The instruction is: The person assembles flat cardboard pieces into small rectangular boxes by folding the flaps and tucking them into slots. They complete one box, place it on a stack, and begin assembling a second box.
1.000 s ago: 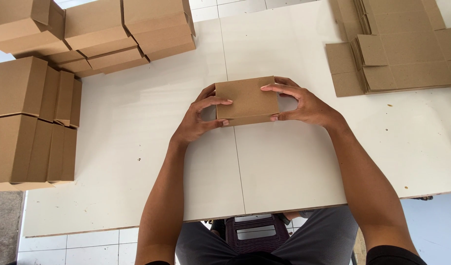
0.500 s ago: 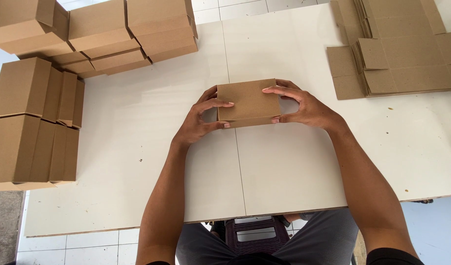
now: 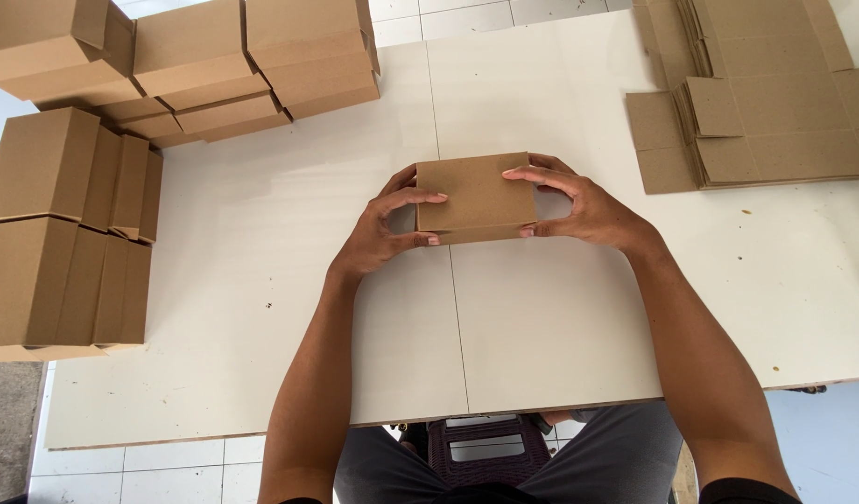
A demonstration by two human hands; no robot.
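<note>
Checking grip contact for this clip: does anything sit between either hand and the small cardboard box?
Nothing visible does. The left hand and right hand grip opposite ends of the box directly, fingers over its top, above the white table.
</note>
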